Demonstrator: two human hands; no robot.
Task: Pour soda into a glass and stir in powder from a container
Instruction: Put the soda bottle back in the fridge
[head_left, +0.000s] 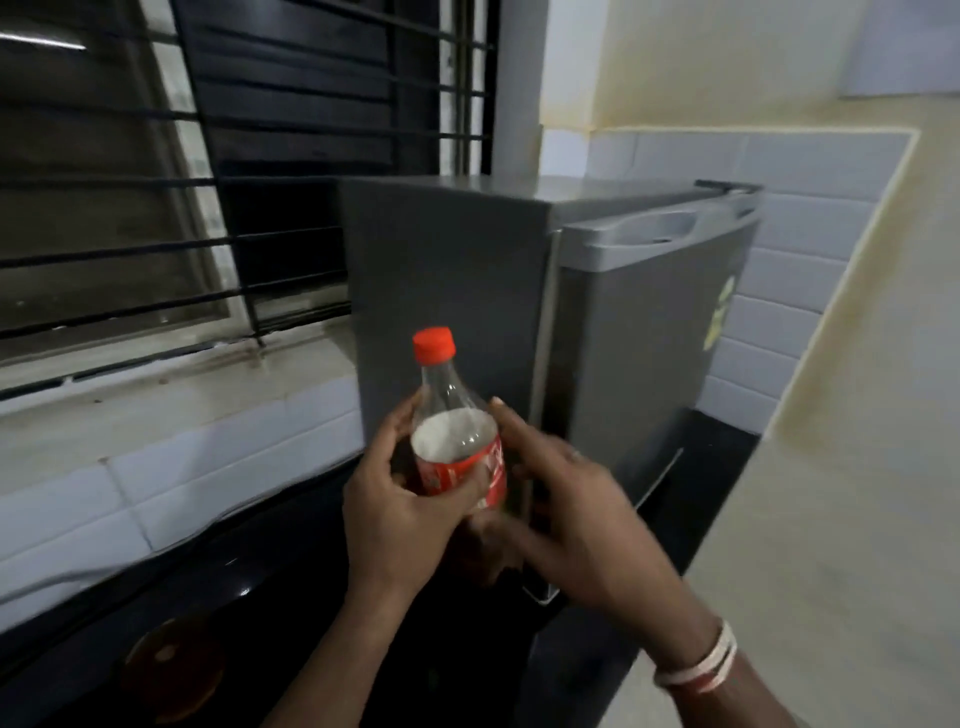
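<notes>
Red-labelled soda bottle is right up close, upright in mid-air in front of the counter. The left hand is wrapped round the label, thumb across the front. The right hand sits alongside with fingers mostly straight, but it's blurry, so I honestly can't tell if it's gripping or just touching.

Thing I'd worry about: there's a thick white layer of foam under the neck. If the red cap gets cracked fast, I reckon it fizzes over. The bottle might be slick too.

Below is the black countertop, then a grey mini fridge with its door shut, then the barred window.

Count: one bottle, one cap, two hands, one fridge. No glass or powder container in sight.
</notes>
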